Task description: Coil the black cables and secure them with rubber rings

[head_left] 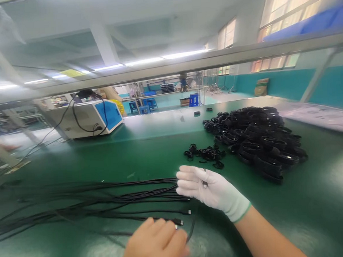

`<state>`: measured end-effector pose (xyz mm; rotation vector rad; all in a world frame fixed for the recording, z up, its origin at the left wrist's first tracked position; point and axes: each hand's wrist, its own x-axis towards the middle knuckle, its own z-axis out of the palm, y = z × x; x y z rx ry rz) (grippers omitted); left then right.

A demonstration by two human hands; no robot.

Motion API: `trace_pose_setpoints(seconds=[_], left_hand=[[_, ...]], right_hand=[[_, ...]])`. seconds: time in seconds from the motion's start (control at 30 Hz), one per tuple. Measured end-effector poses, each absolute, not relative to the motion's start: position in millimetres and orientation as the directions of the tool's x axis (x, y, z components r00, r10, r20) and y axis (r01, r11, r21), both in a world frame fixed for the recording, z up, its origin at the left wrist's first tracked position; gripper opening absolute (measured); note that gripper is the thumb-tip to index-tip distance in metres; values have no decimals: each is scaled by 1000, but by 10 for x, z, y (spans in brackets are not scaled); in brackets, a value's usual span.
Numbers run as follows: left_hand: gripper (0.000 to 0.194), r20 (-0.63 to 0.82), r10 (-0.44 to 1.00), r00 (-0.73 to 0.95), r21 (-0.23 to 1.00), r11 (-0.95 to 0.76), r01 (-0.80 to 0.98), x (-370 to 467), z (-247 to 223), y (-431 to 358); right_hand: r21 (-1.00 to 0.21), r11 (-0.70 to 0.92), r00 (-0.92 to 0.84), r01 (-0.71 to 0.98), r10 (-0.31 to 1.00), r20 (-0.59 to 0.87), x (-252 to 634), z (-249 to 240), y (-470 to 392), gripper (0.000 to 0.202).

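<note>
My right hand [211, 190] wears a white glove with a green cuff. Its palm faces up, and a small dark piece with a light metal end lies held under the thumb. Bare and slightly blurred, my left hand [157, 243] is curled at the bottom centre, over the connector ends of the cables; what its fingers hold, if anything, is hidden. Long black cables [120, 197] stretch from the left across the green table, several with their plugs near my hands.
A large heap of coiled black cables [256, 139] covers the table's right side, beside a cluster of small black loops [209, 153]. A white and blue machine [92, 118] stands at the back left. A metal bar [156, 69] crosses above the green table [97, 156].
</note>
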<state>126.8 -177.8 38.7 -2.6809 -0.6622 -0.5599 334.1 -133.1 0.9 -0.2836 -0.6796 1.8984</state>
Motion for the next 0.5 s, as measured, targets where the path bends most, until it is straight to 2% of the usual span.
trace_pose_setpoints(seconds=[0.1, 0.2, 0.3, 0.4, 0.5], left_hand=[[16, 385, 570, 726, -7, -785, 620, 1304, 806, -1645], [12, 277, 685, 674, 240, -729, 641, 1341, 1010, -1482], [12, 207, 742, 638, 417, -657, 629, 1397, 999, -1377], [13, 180, 775, 606, 498, -603, 623, 1448, 892, -1293], [17, 89, 792, 604, 619, -519, 590, 1435, 720, -1193]], right_hand=[[-677, -418, -660, -606, 740, 134, 3218, -9, -1468, 38], [-708, -483, -776, -516, 612, 149, 3122, -8, -1587, 48], [-693, -514, -795, -505, 590, 141, 3046, -39, -1643, 47], [-692, -514, -790, -507, 598, 135, 2981, -86, -1669, 45], [-646, -518, -771, -561, 610, 181, 2957, -78, -1678, 43]])
